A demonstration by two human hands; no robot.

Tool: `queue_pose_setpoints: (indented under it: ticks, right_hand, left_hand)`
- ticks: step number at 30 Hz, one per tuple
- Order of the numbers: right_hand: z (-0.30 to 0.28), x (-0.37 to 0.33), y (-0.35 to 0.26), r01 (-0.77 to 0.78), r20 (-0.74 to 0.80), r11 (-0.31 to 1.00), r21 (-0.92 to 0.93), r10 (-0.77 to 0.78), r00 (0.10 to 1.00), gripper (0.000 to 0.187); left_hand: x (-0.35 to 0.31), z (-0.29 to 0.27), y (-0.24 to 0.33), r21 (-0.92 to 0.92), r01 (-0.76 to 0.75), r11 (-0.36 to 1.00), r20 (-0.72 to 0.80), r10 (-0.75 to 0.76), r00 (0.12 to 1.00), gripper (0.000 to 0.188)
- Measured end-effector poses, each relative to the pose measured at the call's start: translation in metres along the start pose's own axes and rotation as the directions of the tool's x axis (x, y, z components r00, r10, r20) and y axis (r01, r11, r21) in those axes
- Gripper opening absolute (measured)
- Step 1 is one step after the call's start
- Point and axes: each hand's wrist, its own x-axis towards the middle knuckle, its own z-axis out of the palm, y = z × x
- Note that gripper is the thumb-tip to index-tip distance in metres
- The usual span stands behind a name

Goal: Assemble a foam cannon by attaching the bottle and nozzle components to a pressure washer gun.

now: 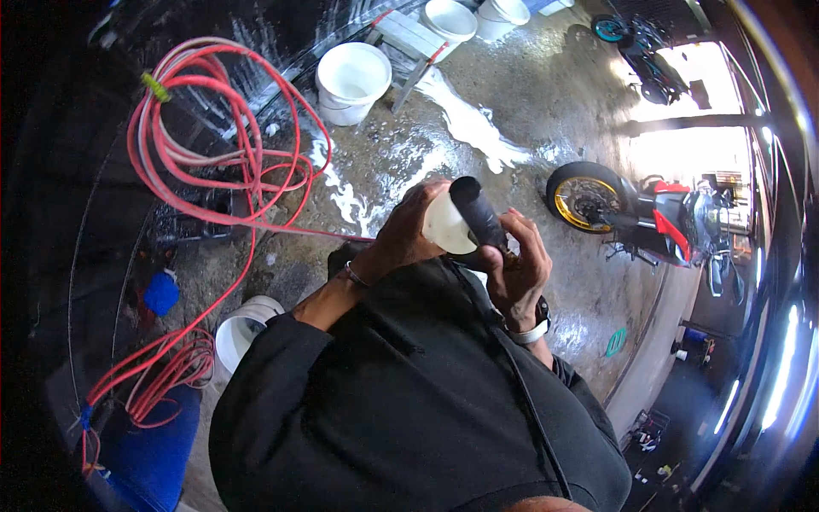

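In front of my chest, both hands hold a whitish translucent bottle (pixel 445 227) with a thick black cylindrical part (pixel 479 213) across its top. The fingers of my left hand (pixel 411 224) wrap round the pale body from the left. My right hand (pixel 522 273) grips the black part from the right, its thumb and fingers bent against it. The underside of the bottle and part of the right grip are hidden. A red hose (pixel 299 229) runs from the left toward my left wrist and passes out of sight behind it.
Loops of hose hang at upper left. White buckets (pixel 343 111) stand beside a small bench (pixel 408 34); another bucket (pixel 232 348) is by my left elbow. White foam (pixel 469 128) lies on the wet floor. Two motorcycles stand right, one red and black (pixel 672 220), one dark (pixel 650 66).
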Motion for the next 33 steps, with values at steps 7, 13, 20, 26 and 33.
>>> queue_pose_setpoints:
  ticks: [7, 13, 20, 26, 33]
  right_hand:
    - [-0.041, 0.012, 0.055, -0.216, 0.431, 0.867, 0.449, 0.002, 0.903, 0.07]
    - [-0.069, -0.081, 0.154, -0.913, 0.667, 0.377, 0.153, 0.643, 0.377, 0.102]
    - [0.018, -0.083, 0.167, -0.522, 0.204, 0.537, 0.663, 0.541, 0.816, 0.07]
    - [-0.036, -0.038, 0.115, -0.503, 0.098, 0.572, 0.648, 0.592, 0.8, 0.024]
    - [-0.072, -0.039, 0.138, -0.449, 0.28, 0.715, 0.536, 0.352, 0.893, 0.034]
  left_hand:
    - [0.001, -0.007, -0.028, 0.031, 0.002, 1.0, 0.028, -0.002, 1.0, 0.093]
    - [0.025, -0.024, -0.015, 0.125, -0.014, 0.992, 0.052, 0.007, 0.999, 0.102]
    - [0.061, -0.031, 0.01, 0.167, -0.017, 0.986, 0.074, 0.005, 0.997, 0.095]
    - [0.076, -0.04, 0.022, 0.294, -0.064, 0.954, -0.021, 0.074, 0.997, 0.075]
    - [0.082, -0.05, 0.021, 0.427, -0.141, 0.893, -0.013, 0.162, 0.987, 0.075]
